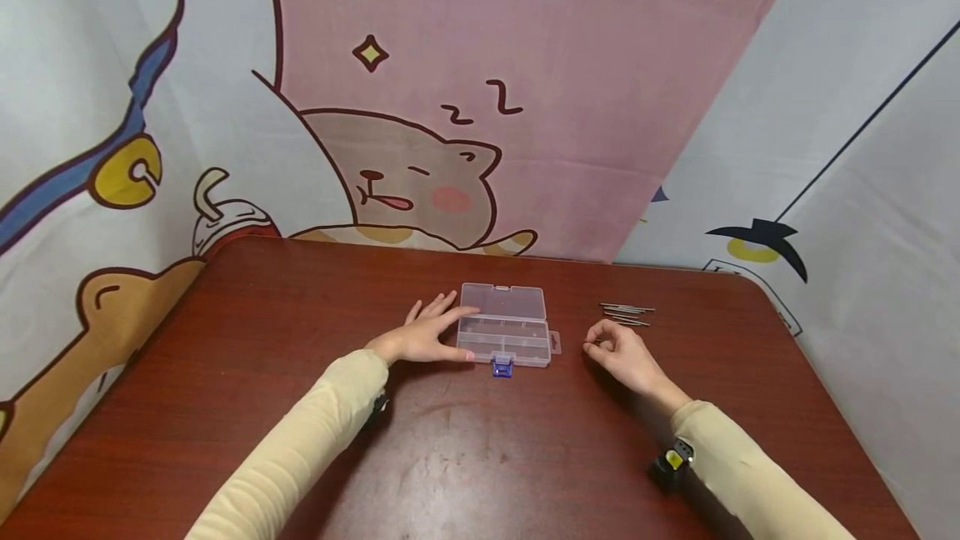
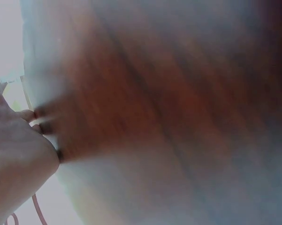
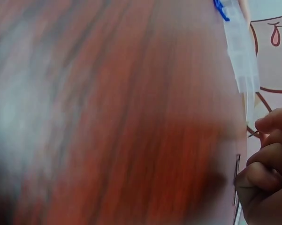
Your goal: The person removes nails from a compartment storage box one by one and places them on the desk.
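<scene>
In the head view, a clear plastic compartment box point(image 1: 525, 347) with a blue latch point(image 1: 502, 369) lies with its lid point(image 1: 513, 303) raised or folded back. My left hand point(image 1: 420, 342) rests at the box's left side, fingers spread, index finger over the lid and thumb at the front left corner. To the right of the box, my right hand point(image 1: 624, 355) pinches a thin, pointed metal rod point(image 3: 253, 134) between thumb and forefinger; its tip shows in the right wrist view. Several similar thin metal rods point(image 1: 627, 309) lie just beyond that hand.
The box and rods sit on a dark red-brown wooden table point(image 1: 480, 457). Behind it hangs a cartoon-printed cloth point(image 1: 570, 107). A hang tab point(image 1: 556, 342) sticks out from the box's right side. The left wrist view is mostly blurred table.
</scene>
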The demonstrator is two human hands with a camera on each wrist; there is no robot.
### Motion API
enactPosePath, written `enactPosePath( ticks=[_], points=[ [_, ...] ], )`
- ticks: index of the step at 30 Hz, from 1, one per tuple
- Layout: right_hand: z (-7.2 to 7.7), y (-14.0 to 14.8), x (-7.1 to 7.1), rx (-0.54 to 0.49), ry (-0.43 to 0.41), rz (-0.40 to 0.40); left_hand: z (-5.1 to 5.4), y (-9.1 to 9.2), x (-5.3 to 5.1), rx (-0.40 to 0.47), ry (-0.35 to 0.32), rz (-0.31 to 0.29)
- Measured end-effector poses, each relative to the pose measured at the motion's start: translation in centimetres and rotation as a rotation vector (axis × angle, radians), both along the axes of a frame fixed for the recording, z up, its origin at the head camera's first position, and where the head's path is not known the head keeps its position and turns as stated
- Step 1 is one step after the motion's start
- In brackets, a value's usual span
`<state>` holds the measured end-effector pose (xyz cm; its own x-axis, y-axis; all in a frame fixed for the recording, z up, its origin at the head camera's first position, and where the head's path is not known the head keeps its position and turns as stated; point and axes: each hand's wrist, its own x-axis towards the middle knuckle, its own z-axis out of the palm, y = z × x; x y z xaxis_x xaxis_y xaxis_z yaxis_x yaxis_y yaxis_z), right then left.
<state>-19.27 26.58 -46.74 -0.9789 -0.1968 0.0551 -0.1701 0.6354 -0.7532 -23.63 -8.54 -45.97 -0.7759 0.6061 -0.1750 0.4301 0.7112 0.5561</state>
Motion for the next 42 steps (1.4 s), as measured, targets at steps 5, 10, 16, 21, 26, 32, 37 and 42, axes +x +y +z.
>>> enactPosePath(
  ticks=[5,10,16,21,26,32,37,42],
  points=[
    [-0.1,0.8,-0.2,0.082,0.021,-0.005,-0.1,0.0,0.0,0.002,0.007,0.003],
    [0.1,1.3,-0.3,0.121,0.030,0.007,-0.2,0.1,0.0,-0.002,0.007,0.007],
    [0.2,1.9,-0.4,0.178,0.043,0.017,-0.4,0.1,0.0,-0.005,0.003,0.010],
    [0.2,2.1,-0.5,0.192,0.047,0.038,-0.4,0.1,0.1,0.000,0.003,0.007],
    [0.2,2.4,-0.8,0.198,0.038,0.040,-0.2,0.1,0.3,0.018,0.003,0.005],
    [0.6,2.8,-1.0,0.199,0.030,0.039,0.0,0.1,0.6,0.005,0.022,0.000],
    [2.0,3.5,-1.1,0.198,0.086,0.036,0.0,-0.1,0.7,0.003,0.036,-0.009],
    [4.4,4.5,-1.3,0.234,0.167,0.027,0.3,-0.3,0.8,-0.009,0.040,-0.019]
  ],
)
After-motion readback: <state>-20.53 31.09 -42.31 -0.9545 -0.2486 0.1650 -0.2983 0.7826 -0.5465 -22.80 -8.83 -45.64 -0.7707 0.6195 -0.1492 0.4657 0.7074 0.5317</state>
